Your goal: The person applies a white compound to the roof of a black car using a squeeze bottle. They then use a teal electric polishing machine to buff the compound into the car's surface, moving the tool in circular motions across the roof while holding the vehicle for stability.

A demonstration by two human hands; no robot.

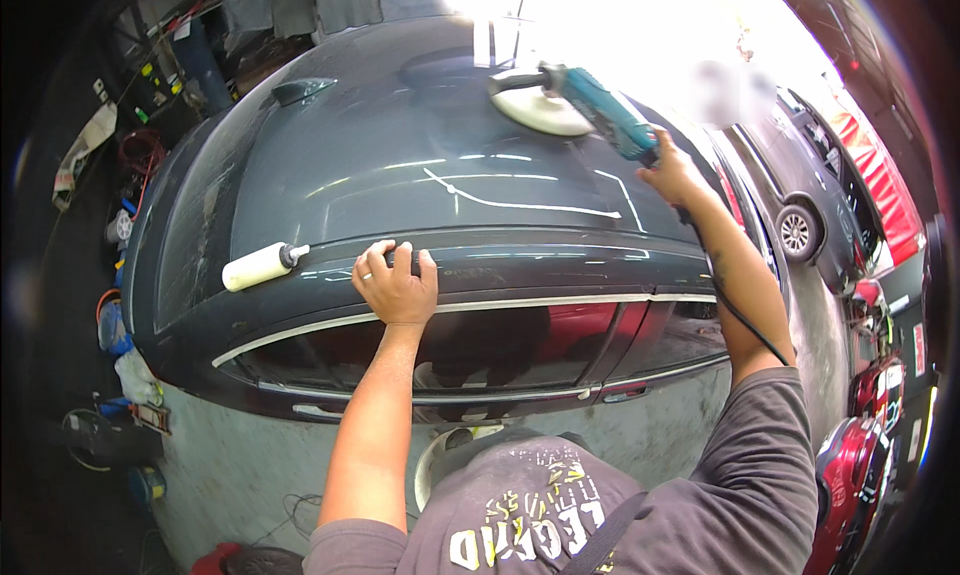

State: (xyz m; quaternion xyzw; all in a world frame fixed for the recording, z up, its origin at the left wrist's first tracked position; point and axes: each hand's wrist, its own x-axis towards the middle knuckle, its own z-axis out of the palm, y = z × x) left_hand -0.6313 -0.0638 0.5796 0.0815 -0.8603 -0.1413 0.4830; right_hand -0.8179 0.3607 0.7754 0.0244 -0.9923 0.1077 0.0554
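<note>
My right hand [675,173] is wrapped around the rear handle of a teal and black car polisher [610,115]. Its round white pad [540,113] rests on the far part of a dark grey car roof [350,165], tilted or flat I cannot tell. From the tool a black cord runs down along my right forearm. Fingers apart, my left hand [397,287] leans on the near edge of the roof, a ring on one finger. Left of it, a squeeze bottle [255,269] of pale cream liquid lies on its side. A curved white streak [520,209] marks the paint between hand and pad.
Bright light floods in beyond the roof. Another dark car [790,185] stands at the right, with a red car part [850,485] below it. Several containers and a blue bucket [115,327] line the left side. A roof fin antenna [303,92] sticks up at the far left.
</note>
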